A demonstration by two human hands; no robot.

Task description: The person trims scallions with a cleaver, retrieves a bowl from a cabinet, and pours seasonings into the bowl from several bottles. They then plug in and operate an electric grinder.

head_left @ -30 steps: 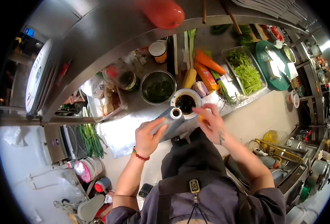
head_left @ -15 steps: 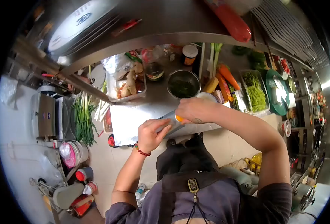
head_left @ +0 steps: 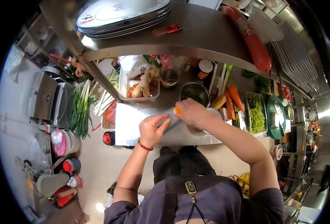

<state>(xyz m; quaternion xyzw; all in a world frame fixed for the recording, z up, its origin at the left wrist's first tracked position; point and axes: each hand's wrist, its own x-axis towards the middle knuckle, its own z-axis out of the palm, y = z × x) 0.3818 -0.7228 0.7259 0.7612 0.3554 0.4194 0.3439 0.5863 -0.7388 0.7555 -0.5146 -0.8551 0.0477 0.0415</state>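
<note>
1. Nearest the body, the left hand (head_left: pixel 153 130), a bead bracelet (head_left: pixel 145 145) at its wrist, reaches over the metal counter (head_left: pixel 128 125) with fingers and thumb curved apart. The grey surface beyond them is too indistinct to tell whether they grasp anything.
2. The orange cap (head_left: pixel 177 111) lies between the two hands, nearer the right. From the left hand it is beyond the fingertips and toward the right, apart from them. Its long axis cannot be told, as the fingers cover part of it.
3. The right hand (head_left: pixel 194 111) reaches in from the right, palm down, its fingers closed on the cap, which shows at their left side. The forearm slants back toward the body.
4. Just beside the right hand is a white bowl (head_left: pixel 214 111), partly hidden by the hand and forearm. Directly beyond the hand sits the metal bowl (head_left: pixel 194 83), with dark green contents.
5. Farther right are carrots (head_left: pixel 235 96), then a clear tray of cut greens (head_left: pixel 256 114). To the left, beyond the left hand, a piece of ginger (head_left: pixel 146 84) rests in a plastic box (head_left: pixel 138 99).
6. Beyond and above, a shelf (head_left: pixel 206 35) bears stacked plates (head_left: pixel 124 15) and a red packaged sausage (head_left: pixel 252 44).
</note>
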